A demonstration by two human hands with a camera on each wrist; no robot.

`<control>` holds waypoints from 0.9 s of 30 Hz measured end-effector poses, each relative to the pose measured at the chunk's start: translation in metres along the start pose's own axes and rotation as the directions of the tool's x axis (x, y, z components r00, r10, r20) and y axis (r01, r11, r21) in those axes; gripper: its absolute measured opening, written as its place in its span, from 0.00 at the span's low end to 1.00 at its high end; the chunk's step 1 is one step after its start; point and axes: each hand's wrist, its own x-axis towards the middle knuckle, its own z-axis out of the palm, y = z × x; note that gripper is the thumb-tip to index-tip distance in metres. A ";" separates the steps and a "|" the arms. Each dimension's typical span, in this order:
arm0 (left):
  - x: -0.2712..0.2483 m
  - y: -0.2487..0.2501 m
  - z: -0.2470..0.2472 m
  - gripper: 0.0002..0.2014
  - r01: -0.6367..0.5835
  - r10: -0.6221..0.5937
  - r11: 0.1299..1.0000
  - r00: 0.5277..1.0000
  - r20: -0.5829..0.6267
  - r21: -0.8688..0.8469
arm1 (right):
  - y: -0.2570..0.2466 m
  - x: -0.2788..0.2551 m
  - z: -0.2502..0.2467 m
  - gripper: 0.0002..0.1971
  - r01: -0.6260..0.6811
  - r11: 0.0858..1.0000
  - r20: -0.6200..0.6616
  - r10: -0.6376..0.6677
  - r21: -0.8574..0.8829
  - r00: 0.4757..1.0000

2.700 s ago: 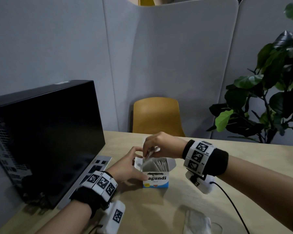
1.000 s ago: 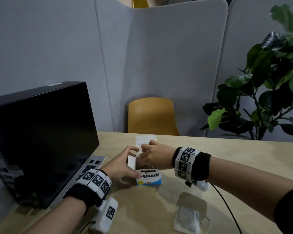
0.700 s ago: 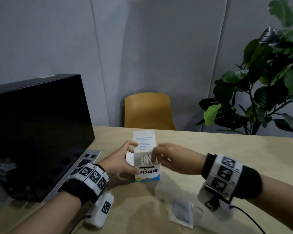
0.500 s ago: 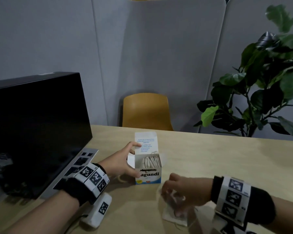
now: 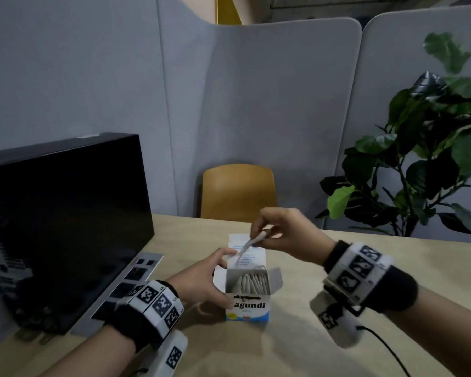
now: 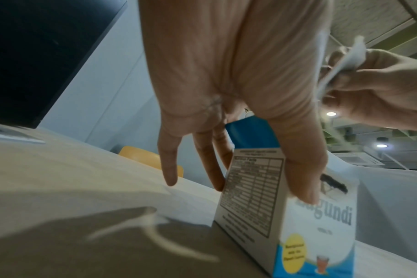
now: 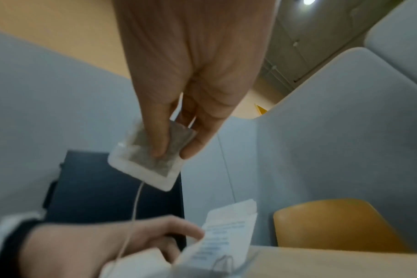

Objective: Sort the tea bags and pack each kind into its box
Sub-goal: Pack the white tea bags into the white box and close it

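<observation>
A white and blue tea box (image 5: pixel 247 306) (image 6: pixel 305 229) marked "agundi" stands upright on the wooden table (image 5: pixel 297 346), its lid flap (image 5: pixel 245 251) (image 7: pixel 229 231) raised. Several white tea bags (image 5: pixel 253 284) stand packed inside. My left hand (image 5: pixel 204 278) (image 6: pixel 238 90) grips the box from its left side, thumb on the front and fingers behind. Above the open box my right hand (image 5: pixel 280 232) (image 7: pixel 191 79) pinches a white tea bag (image 5: pixel 252 243) (image 7: pixel 152 156) (image 6: pixel 341 62) between thumb and fingers. Its string hangs down toward the box.
An open laptop (image 5: pixel 60 227) with a dark screen stands at the left, close to my left arm. A yellow chair (image 5: pixel 237 191) sits behind the table against grey partitions (image 5: pixel 256 104). A leafy plant (image 5: pixel 424 159) fills the right background. A cable (image 5: pixel 386 352) trails from my right wrist.
My right hand left the box, dropped to the tea bag lying on the table in front, picked it up and carried it above the open box. My left hand kept holding the box.
</observation>
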 end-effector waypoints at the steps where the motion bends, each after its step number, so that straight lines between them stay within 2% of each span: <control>1: 0.000 0.000 0.000 0.44 0.002 -0.002 1.000 1.000 -0.001 -0.011 | 0.001 0.007 0.008 0.07 0.033 0.998 0.029 -0.032 -0.053 0.999; 5: 0.000 0.000 -0.001 0.46 0.025 -0.025 1.000 1.000 -0.006 0.015 | 0.015 0.016 0.036 0.02 0.141 0.967 0.213 -0.095 -0.213 0.972; 10: 0.001 0.000 -0.001 0.47 0.032 -0.031 0.998 0.999 -0.014 0.051 | 0.024 0.018 0.047 0.03 0.205 0.927 0.247 -0.128 -0.315 0.960; 15: 0.000 0.000 -0.001 0.45 0.025 -0.024 0.999 1.000 -0.013 0.031 | 0.023 0.019 0.054 0.01 0.286 0.908 0.322 -0.184 -0.307 0.929; 19: 0.000 0.001 -0.001 0.44 0.020 -0.020 1.000 1.000 -0.011 0.017 | 0.022 0.021 0.059 0.03 0.305 0.904 0.366 -0.186 -0.299 0.912; 22: 0.000 -0.001 -0.001 0.45 0.028 -0.028 0.999 1.000 -0.002 -0.015 | 0.020 0.020 0.062 0.06 0.270 0.913 0.430 -0.120 -0.307 0.895; 25: 0.000 -0.001 -0.001 0.43 0.018 -0.018 1.000 1.000 -0.005 -0.015 | 0.020 0.023 0.057 0.06 0.233 0.916 0.397 -0.090 -0.328 0.913; 27: 0.000 -0.001 -0.001 0.44 0.023 -0.023 0.999 1.000 -0.005 -0.026 | 0.019 0.024 0.056 0.07 0.213 0.911 0.433 -0.043 -0.353 0.900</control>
